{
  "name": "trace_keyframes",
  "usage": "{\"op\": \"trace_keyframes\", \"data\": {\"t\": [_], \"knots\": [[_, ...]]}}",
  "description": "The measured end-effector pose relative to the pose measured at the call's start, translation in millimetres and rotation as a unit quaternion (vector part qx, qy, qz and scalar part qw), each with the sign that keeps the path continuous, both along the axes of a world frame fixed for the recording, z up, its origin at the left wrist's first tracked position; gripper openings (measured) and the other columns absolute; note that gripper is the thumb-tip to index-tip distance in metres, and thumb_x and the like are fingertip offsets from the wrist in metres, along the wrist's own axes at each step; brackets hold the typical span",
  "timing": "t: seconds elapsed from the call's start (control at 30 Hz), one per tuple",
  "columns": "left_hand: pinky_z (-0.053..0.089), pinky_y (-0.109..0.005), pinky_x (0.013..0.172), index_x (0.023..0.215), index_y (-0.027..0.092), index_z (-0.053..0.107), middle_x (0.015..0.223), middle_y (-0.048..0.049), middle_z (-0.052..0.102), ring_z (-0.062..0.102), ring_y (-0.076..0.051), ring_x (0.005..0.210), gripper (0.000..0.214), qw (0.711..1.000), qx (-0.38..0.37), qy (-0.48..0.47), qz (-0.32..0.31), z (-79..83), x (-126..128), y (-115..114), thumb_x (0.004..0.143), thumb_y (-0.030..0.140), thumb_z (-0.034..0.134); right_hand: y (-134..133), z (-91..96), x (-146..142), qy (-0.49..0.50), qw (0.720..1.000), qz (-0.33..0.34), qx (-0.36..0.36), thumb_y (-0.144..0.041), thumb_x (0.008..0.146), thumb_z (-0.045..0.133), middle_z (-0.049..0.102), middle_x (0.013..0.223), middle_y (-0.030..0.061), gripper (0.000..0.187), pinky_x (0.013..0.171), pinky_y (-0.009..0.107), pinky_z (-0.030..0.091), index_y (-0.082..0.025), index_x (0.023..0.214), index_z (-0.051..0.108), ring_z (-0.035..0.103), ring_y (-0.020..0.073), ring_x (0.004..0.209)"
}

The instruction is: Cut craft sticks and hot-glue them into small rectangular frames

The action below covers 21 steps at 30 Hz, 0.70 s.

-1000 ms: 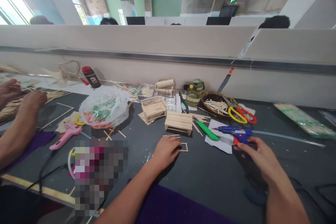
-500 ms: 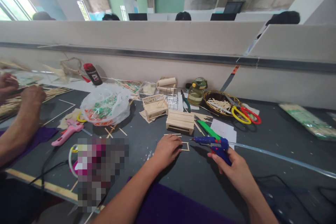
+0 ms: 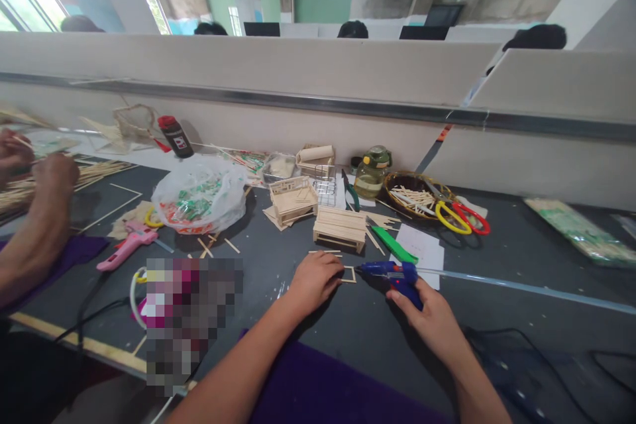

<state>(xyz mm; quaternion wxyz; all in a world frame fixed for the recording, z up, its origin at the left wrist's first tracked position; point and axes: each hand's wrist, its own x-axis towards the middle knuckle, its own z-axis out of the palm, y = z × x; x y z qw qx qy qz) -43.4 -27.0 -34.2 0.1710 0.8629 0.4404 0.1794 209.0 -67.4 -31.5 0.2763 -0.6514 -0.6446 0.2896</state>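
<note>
My right hand (image 3: 422,308) grips a blue hot glue gun (image 3: 397,273), with a long clear glue stick (image 3: 501,283) running out of its back. The gun's nozzle is at the right end of a small rectangular frame of thin wooden sticks (image 3: 353,274). Over the frame's left part, my left hand (image 3: 318,275) is closed, fingers pressed together on it against the dark table. The fingers hide that end of the frame. Just behind my left hand lies a loose thin stick (image 3: 332,252). A little bench-like piece made of sticks (image 3: 340,228) stands beyond.
A green utility knife (image 3: 395,244) lies on white paper (image 3: 422,252). Behind are a basket of sticks (image 3: 412,199), scissors (image 3: 462,215) and a glass jug (image 3: 370,172). To the left are a plastic bag (image 3: 199,199), a pink glue gun (image 3: 126,248) and a co-worker's hands (image 3: 52,175).
The glue gun in my right hand has moved left, bringing its nozzle to the stick frame. My left hand stays on the frame.
</note>
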Motion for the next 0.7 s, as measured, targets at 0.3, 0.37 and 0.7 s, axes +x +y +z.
{"op": "trace_keyframes", "data": {"t": [0.3, 0.37, 0.7], "knots": [[0.042, -0.035, 0.089, 0.106, 0.024, 0.065, 0.103, -0.0067, 0.065, 0.056, -0.022, 0.101, 0.021, 1.0, 0.004, 0.0, -0.001, 0.7, -0.3, -0.2, 0.088, 0.027, 0.056, 1.0, -5.6, 1.9, -0.009, 1.0, 0.007, 0.005, -0.048, 0.082, 0.052, 0.072, 0.1, 0.0101, 0.042, 0.081, 0.035, 0.049, -0.016, 0.107, 0.063, 0.065, 0.0267, 0.092], [0.042, -0.035, 0.089, 0.105, 0.024, 0.066, 0.103, -0.0069, 0.065, 0.056, -0.022, 0.101, 0.021, 1.0, 0.004, -0.002, -0.001, 0.7, -0.3, -0.2, 0.088, 0.027, 0.055, 0.8, -5.3, 1.2, -0.01, 1.0, 0.007, 0.004, -0.048, 0.082, 0.052, 0.072, 0.099, 0.0096, 0.041, 0.079, 0.034, 0.049, -0.016, 0.106, 0.063, 0.065, 0.0263, 0.091], [0.042, -0.036, 0.09, 0.106, 0.023, 0.066, 0.104, -0.0075, 0.065, 0.055, -0.023, 0.101, 0.021, 1.0, 0.01, 0.004, -0.002, -0.2, 0.6, -0.1, 0.088, 0.025, 0.055, 1.1, -7.1, 0.8, -0.016, 1.0, 0.012, -0.005, -0.048, 0.084, 0.05, 0.07, 0.104, 0.0098, 0.042, 0.082, 0.034, 0.047, -0.016, 0.11, 0.059, 0.064, 0.0263, 0.094]]}}
